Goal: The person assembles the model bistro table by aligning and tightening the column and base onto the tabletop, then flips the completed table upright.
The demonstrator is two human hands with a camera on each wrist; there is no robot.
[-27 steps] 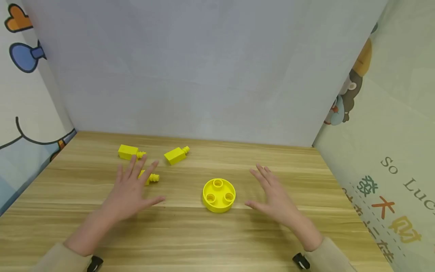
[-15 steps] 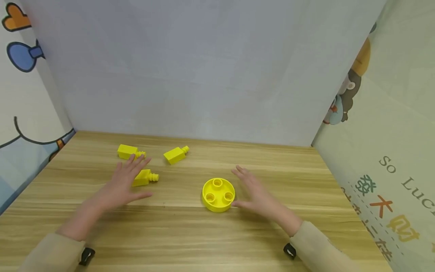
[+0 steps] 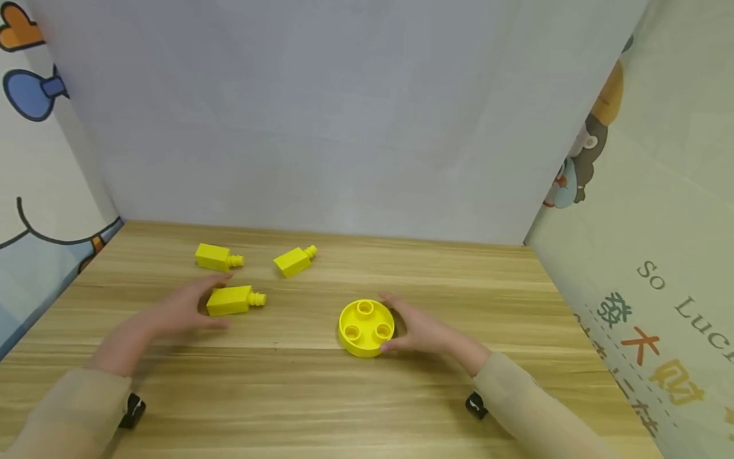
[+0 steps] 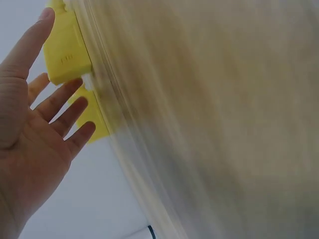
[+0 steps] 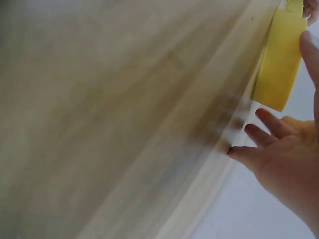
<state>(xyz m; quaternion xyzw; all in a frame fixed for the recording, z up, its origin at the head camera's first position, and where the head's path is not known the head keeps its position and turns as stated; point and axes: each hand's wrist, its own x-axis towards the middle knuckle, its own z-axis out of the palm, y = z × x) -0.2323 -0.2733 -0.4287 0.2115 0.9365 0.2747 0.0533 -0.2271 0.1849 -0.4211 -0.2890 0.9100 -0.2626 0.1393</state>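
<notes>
A yellow rectangular block with a ridged peg [image 3: 229,301] lies on its side on the table. My left hand [image 3: 176,312] reaches round its blunt end, thumb on the near side and fingers on the far side. In the left wrist view those fingers [image 4: 62,102] are spread loosely beside the block. A shallow round yellow base [image 3: 359,351] with three raised sockets sits sockets up, right of the block. My right hand [image 3: 421,330] is at its right side, thumb tip close to the rim. The right wrist view has the fingers [image 5: 264,137] relaxed, just off its wall.
Two more yellow blocks with pegs lie farther back, one at the left [image 3: 213,257] and one nearer the middle [image 3: 294,262]. The wooden table [image 3: 459,274] ends at a grey cloth backdrop [image 3: 321,127], with printed cloth on both sides.
My left hand has moved left and lowered around the front block, uncovering it. My right hand has moved left from the open table to the round base's right rim.
</notes>
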